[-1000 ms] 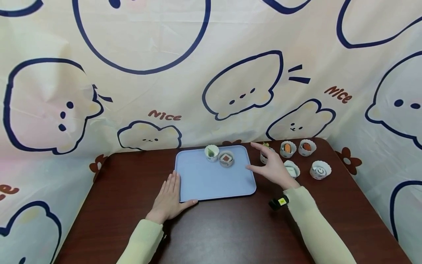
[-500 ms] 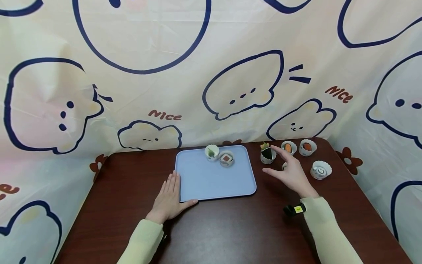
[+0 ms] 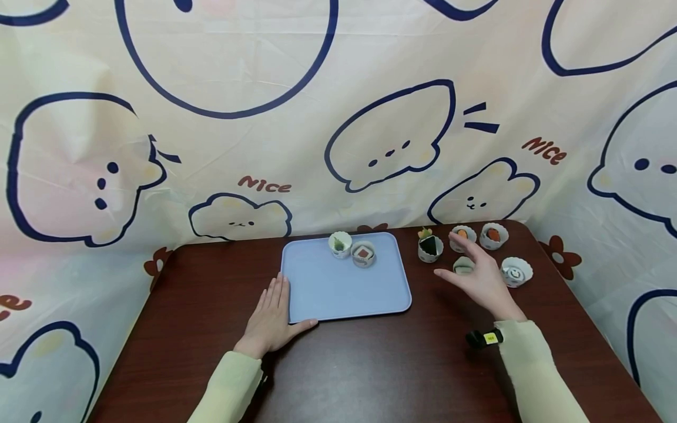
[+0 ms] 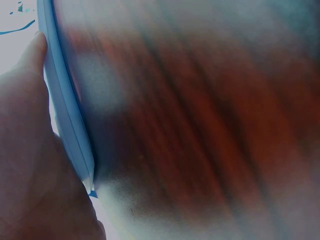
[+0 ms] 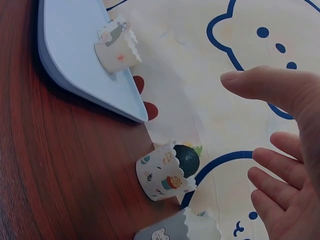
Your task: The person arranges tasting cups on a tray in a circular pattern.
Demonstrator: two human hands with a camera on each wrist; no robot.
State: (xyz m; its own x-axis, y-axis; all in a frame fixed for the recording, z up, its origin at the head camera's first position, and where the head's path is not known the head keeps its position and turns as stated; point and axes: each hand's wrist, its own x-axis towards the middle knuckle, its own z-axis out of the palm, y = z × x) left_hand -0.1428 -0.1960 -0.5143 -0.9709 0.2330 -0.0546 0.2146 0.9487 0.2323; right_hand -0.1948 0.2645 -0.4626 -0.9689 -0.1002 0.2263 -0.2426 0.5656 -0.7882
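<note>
1. Fingers of the left hand [image 3: 268, 320] lie straight and close together along the tray's left edge, left of centre in the head view; the thumb spreads wide along the near edge.
2. Blue and flat on the brown table [image 3: 344, 376], the tray [image 3: 338, 296] fills the middle of the frame.
3. On it, near its far edge, stands a white cup with a green sprig [image 3: 339, 245].
4. Just right of that, also on the tray, is a cup with a brown-and-white square [image 3: 363, 254].
5. Right of the tray, on the table, stands a cup with a dark green piece [image 3: 430, 248]; something yellow and green shows behind the piece.
6. Next comes a cup with orange contents [image 3: 459, 245], partly hidden by a fingertip.
7. Nearer the viewer, a cup with pale contents [image 3: 463, 265] is half covered by the right hand [image 3: 483, 282], whose thumb and forefinger stand wide apart; whether they touch a cup, I cannot tell.
8. Toward the table's far right corner sits a cup with reddish contents [image 3: 493, 236].
9. Rightmost, beside the right hand, is a cup with a smiling face [image 3: 516, 272].
</note>
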